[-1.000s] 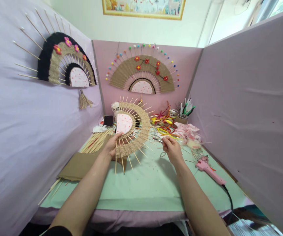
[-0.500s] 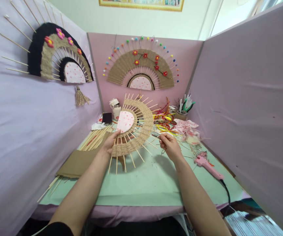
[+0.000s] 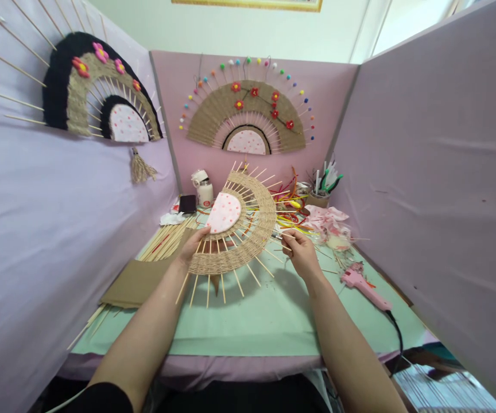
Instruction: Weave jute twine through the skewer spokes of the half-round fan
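Note:
My left hand (image 3: 194, 244) grips the lower left edge of a woven half-round fan (image 3: 260, 232), thumb on top and fingers behind. The fan is held tilted above the table. It has a wide tan woven band, bare sticks spreading outward, and a pink-dotted white half-disc (image 3: 225, 212) at its centre. My right hand (image 3: 300, 251) is closed at the fan's right side, by the stick ends. A thin grey metal piece (image 3: 276, 234) shows at its fingertips; its kind is unclear, as the fingers cover most of it.
A pink glue gun (image 3: 366, 288) lies at right, its cord off the edge. Brown card (image 3: 134, 284) and thin sticks (image 3: 166, 240) lie at left. Behind are a bottle (image 3: 205, 193), coloured pipe cleaners (image 3: 289, 192), pink cloth (image 3: 328, 221) and a tool pot (image 3: 317, 199). Finished fans hang on the partitions.
The fan has turned slightly clockwise and shifted a little right in my left hand. My right hand stays closed and is now right by the stick ends. The view has tipped slightly.

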### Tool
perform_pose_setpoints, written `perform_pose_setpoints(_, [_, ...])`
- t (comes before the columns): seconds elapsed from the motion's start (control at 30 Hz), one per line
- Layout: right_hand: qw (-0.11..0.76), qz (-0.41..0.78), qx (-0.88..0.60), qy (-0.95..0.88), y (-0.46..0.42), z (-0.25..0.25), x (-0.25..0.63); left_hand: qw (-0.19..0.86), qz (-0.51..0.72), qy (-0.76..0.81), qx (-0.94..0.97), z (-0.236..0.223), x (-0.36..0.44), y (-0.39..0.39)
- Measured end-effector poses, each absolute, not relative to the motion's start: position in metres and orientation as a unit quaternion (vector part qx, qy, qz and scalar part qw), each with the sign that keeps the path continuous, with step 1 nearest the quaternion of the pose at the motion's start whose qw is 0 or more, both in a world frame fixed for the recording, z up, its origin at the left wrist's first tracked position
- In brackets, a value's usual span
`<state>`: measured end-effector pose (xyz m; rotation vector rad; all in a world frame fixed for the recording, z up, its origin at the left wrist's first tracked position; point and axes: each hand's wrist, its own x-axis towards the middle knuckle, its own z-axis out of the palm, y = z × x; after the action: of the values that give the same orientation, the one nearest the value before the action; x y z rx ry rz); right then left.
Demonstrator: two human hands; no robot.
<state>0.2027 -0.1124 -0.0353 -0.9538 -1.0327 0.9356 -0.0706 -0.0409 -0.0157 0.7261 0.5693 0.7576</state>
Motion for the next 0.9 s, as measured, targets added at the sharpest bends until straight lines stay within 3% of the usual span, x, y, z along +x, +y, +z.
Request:
perform_pose_setpoints(0.53, [0.691,0.431,-0.426,-0.394,-0.1097,-0.0346,0.2064,0.795,0.418,0.258,0.356,-0.0130,-0.0786,-0.0332])
perform_pose_setpoints(0.9, [0.710,0.406,-0.407,-0.405,-0.1117,-0.0341,0.2059,0.790,0.396,0.279,0.377,-0.0144,-0.0816,-0.0324])
